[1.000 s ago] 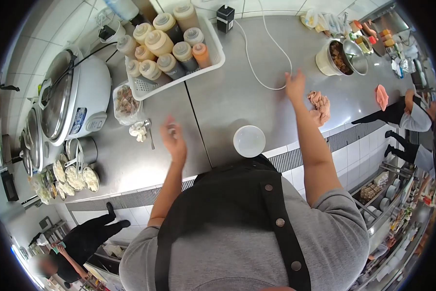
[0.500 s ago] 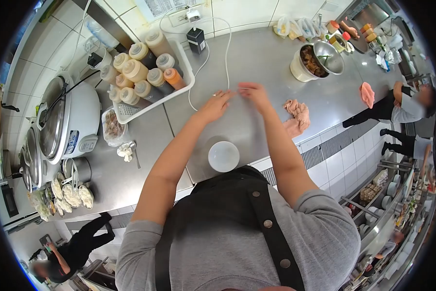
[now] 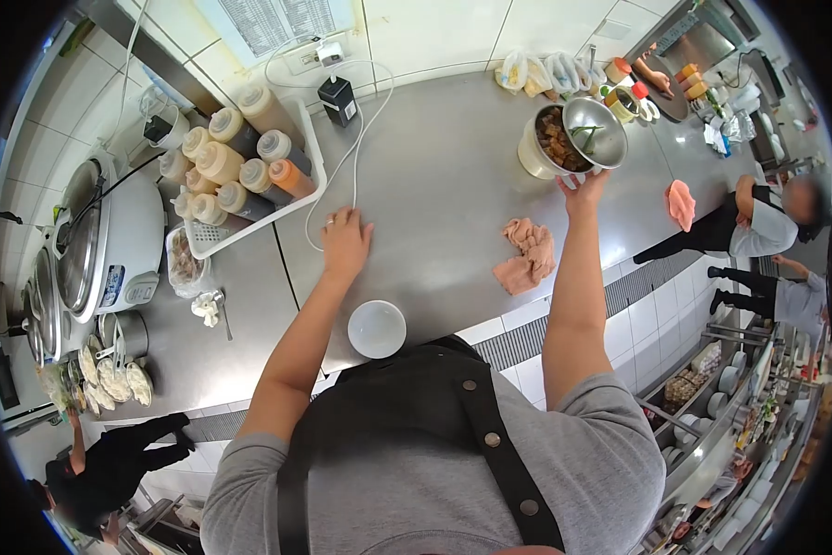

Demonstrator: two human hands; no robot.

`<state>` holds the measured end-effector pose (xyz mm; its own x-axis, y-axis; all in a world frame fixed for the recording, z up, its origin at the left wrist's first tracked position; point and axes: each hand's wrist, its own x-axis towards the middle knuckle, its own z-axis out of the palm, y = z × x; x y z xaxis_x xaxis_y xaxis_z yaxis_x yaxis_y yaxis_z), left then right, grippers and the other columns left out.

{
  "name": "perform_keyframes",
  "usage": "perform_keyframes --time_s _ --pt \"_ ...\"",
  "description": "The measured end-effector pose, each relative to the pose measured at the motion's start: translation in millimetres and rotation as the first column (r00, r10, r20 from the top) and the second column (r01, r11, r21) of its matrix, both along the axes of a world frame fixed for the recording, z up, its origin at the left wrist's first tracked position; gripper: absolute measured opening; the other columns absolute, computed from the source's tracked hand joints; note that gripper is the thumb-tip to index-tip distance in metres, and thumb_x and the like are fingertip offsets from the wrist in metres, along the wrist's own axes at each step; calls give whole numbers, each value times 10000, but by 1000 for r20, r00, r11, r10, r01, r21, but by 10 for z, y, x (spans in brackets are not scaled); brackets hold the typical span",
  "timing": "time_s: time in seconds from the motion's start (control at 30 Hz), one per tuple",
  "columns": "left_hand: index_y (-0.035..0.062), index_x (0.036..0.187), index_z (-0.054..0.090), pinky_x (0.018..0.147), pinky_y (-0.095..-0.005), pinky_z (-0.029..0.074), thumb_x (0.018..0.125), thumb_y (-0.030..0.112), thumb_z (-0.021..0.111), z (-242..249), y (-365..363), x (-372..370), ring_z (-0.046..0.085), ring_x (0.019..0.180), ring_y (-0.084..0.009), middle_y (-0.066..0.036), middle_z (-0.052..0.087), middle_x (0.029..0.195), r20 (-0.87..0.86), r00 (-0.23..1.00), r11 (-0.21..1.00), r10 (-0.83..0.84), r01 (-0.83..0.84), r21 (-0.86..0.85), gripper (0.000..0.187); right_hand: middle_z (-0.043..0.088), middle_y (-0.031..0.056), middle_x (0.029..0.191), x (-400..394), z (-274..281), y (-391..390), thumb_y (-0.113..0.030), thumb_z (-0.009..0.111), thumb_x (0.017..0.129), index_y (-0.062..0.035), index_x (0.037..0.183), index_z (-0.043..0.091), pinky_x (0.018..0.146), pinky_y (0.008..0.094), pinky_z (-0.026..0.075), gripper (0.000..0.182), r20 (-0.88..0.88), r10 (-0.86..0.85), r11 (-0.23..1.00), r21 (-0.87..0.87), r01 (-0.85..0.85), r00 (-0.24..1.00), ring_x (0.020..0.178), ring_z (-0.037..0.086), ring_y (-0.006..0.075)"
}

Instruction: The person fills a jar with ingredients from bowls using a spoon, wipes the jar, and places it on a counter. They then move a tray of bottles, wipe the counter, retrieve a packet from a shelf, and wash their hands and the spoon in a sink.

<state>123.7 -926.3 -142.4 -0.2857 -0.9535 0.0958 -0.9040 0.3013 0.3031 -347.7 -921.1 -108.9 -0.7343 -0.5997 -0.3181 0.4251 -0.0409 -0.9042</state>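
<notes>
My left hand [image 3: 346,242] rests flat on the steel counter [image 3: 425,166], fingers apart, holding nothing, beside a white cable [image 3: 355,176]. My right hand [image 3: 583,191] reaches to the lower edge of a metal bowl [image 3: 610,143] with green pieces in it, its fingers partly hidden below the rim. That bowl leans over a pot [image 3: 533,159] of brown food. An empty white bowl [image 3: 377,329] stands at the counter's front edge. A crumpled pink cloth [image 3: 527,256] lies left of my right forearm.
A white basket [image 3: 316,190] of sauce bottles stands at the left, near large cookers [image 3: 129,250]. A black adapter [image 3: 337,100] sits by the wall. Bags and jars line the back right. Co-workers [image 3: 772,208] stand at the right, another person [image 3: 111,472] at the lower left.
My hands have moved apart. The right one went right to the metal bowl; the left is now flat on the counter. The whole view has shifted a little.
</notes>
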Motion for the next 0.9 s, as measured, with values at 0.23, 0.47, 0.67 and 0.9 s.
perform_keyframes --time_s 0.23,0.47,0.67,0.9 --pt "-31 1236 588 973 -443 424 900 230 637 -88 -29 45 501 1138 -386 -165 534 1264 -129 991 1000 -21 23 14 429 206 58 1560 497 35 -548 -669 304 954 -280 1538 113 931 573 468 728 60 -3 996 -85 8 998 1259 340 398" --pt "-7 1254 583 930 -458 448 887 192 634 -91 24 69 525 1106 -358 -131 526 1282 -65 998 1000 16 -17 -11 420 225 51 1561 734 15 -971 -637 343 963 -307 1550 115 955 511 471 711 207 -81 981 -157 115 975 1258 364 382" --pt "24 1237 607 919 -443 446 881 119 615 -225 21 302 529 1105 -321 -89 551 1251 -86 994 997 -62 58 -54 368 437 111 1436 744 -259 -53 -330 605 941 -95 1404 463 1005 463 414 538 -643 272 962 177 -207 716 1262 445 337" --pt "35 1203 636 942 -424 436 871 48 601 -319 -2 386 531 1068 -307 -75 571 1250 -252 957 979 -143 100 -175 334 296 208 1537 1454 -633 1412 -214 641 870 -36 1405 462 1158 497 191 592 -771 627 777 629 16 -107 1414 245 426"
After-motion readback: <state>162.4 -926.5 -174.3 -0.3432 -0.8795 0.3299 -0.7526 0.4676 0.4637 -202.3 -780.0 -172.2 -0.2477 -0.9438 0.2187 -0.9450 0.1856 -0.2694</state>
